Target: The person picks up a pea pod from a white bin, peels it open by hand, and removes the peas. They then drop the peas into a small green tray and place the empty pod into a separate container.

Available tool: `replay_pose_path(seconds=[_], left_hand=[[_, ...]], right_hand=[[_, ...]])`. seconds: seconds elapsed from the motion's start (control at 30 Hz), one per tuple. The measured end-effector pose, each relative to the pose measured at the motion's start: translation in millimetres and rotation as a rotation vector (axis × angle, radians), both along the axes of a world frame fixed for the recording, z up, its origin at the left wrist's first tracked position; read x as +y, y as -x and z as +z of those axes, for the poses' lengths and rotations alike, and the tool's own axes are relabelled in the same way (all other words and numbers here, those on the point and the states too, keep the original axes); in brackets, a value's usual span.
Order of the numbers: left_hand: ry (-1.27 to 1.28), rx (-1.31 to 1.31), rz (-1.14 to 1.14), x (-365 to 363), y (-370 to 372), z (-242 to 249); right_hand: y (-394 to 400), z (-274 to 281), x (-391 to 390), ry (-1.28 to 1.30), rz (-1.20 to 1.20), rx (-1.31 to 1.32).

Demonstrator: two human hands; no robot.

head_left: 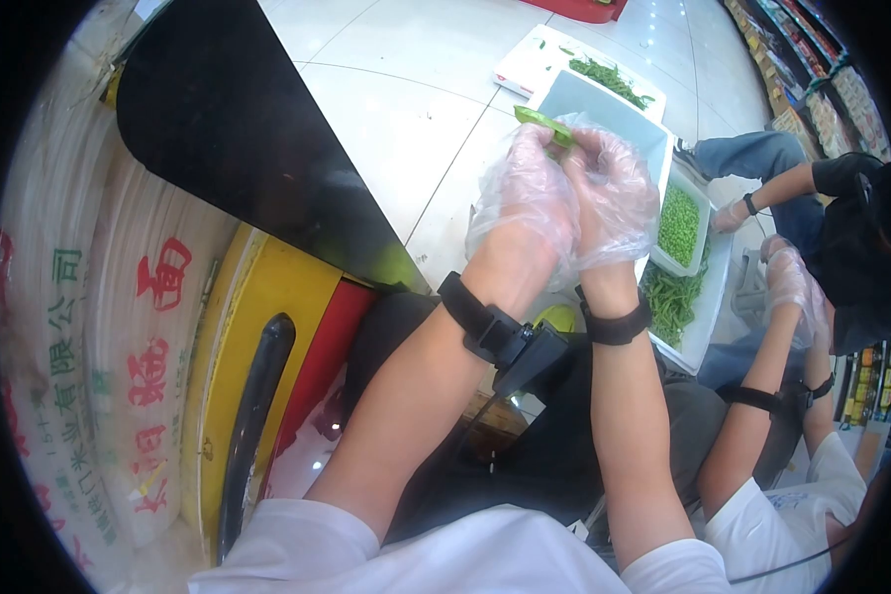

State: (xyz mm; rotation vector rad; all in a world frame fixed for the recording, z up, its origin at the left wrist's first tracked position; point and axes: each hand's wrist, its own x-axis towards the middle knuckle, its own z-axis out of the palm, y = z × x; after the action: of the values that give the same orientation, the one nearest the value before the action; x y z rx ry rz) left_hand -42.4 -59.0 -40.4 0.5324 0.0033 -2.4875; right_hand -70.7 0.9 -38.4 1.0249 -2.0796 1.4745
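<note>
Single head-worn view, wide and round-edged, facing forward and down, gloved fingers near, tiled floor beyond

Big black board I can see, yellow panel beside it, red writing near it, white floor tiles next to it, shop shelves far from it.

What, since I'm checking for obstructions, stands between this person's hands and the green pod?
Only the clear plastic gloves. The left hand holds the green pod through one; the gloved right hand is close at the pod's end. No other thing visibly stands between.
</note>
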Motion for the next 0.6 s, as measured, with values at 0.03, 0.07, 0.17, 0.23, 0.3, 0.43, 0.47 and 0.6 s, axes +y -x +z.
replay_pose_path(seconds=[0.03, 0.07, 0.17, 0.23, 0.3, 0.43, 0.47, 0.6], left_hand=[[0.0, 0.0, 0.001, 0, 1, 0], [-0.016, -0.011, -0.013, 0, 1, 0], [0.026, -0.062, -0.019, -2, 5, -8], [0.082, -0.1, -0.014, -6, 7, -19], [0.147, -0.171, -0.023, -9, 7, -25], [0.23, -0.288, -0.029, -7, 4, -22], [0.315, -0.321, -0.04, -6, 3, -21], [0.476, -0.382, -0.002, 6, -17, 12]], right_hand=[[1, -1, 0, 0.007, 0.012, -0.013], [2, -1, 0, 0.013, 0.025, -0.025], [0, 2, 1, 0.007, 0.024, -0.017], [0, 0, 1, 0.0, 0.029, 0.0], [0, -1, 0, -0.004, 0.036, 0.018], [0, -4, -1, 0.01, 0.038, -0.041], [1, -4, -2, 0.021, 0.037, -0.045], [2, -7, -2, 0.057, 0.071, -0.114]])
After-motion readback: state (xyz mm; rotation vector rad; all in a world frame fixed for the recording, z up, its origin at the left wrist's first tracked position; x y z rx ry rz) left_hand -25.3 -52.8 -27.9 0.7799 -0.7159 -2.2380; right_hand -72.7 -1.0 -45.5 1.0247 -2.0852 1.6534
